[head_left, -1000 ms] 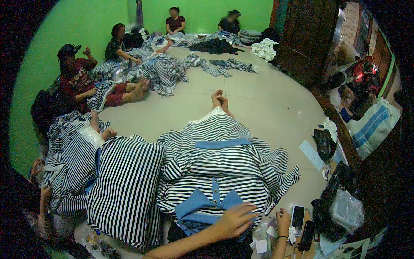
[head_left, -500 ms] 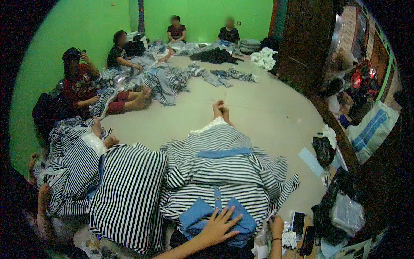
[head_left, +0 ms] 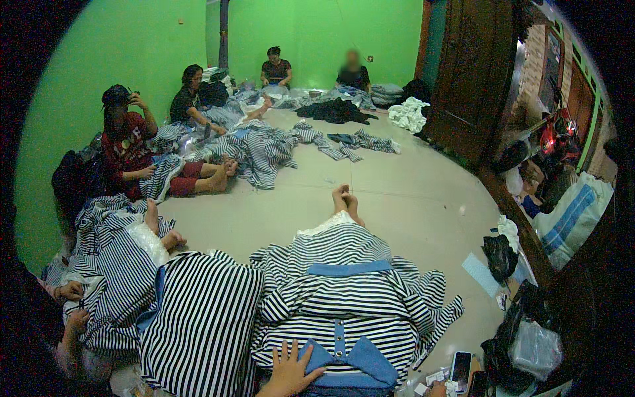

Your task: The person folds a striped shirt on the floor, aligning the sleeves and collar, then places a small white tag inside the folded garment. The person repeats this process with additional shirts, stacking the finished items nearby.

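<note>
A black-and-white striped shirt (head_left: 370, 289) with a blue denim-like collar (head_left: 350, 360) and a short buttoned placket (head_left: 339, 337) lies across my outstretched legs. My left hand (head_left: 291, 372) rests open on its near left part, fingers spread, touching the collar's left side. At the lower edge my right hand (head_left: 436, 390) is only partly in view, beside small white paper tags (head_left: 438, 377) and a phone (head_left: 460, 368); its fingers cannot be made out. Left of my legs lies a plump pile of striped cloth (head_left: 202, 324).
A neighbour's hands (head_left: 74, 308) handle striped cloth at the left. Several people sit along the green walls (head_left: 317, 40) with heaps of striped garments (head_left: 261, 149). Black bags (head_left: 499, 258) and a clear plastic package (head_left: 536, 351) lie at the right, near a dark wooden door (head_left: 466, 79).
My left hand has slid left from the middle of the collar to its left side. My right hand has left the shirt's right edge and dropped toward the tags. The view has tilted up.
</note>
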Demonstrator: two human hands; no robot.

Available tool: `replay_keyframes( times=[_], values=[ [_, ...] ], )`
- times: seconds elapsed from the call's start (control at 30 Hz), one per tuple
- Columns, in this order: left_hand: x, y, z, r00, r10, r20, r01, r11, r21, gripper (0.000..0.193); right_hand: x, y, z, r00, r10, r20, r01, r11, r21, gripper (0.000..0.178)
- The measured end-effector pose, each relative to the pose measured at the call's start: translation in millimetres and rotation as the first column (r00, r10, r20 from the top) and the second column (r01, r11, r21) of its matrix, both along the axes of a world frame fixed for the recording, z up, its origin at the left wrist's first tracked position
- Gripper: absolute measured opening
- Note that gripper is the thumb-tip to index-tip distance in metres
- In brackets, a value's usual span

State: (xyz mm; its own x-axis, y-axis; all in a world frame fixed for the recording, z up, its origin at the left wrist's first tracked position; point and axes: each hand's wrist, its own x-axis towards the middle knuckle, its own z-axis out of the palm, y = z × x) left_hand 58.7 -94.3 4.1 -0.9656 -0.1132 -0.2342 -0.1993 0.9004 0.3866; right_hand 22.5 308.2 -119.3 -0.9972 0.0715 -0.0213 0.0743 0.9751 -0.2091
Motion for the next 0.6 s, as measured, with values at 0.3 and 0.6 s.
replay_keyframes(
  times=[0.3,0.6],
  values=[
    [-46,56,51,0.89,-0.082,-0.448,0.159,0.977,0.139,0.066,2,-5,28,0.961,-0.246,-0.125,0.188,0.915,-0.358,0.034],
    [-75,71,-38,0.89,-0.207,-0.406,0.253,0.966,0.061,0.061,7,0,21,0.982,-0.183,-0.053,0.182,0.983,-0.032,0.033]
  ],
)
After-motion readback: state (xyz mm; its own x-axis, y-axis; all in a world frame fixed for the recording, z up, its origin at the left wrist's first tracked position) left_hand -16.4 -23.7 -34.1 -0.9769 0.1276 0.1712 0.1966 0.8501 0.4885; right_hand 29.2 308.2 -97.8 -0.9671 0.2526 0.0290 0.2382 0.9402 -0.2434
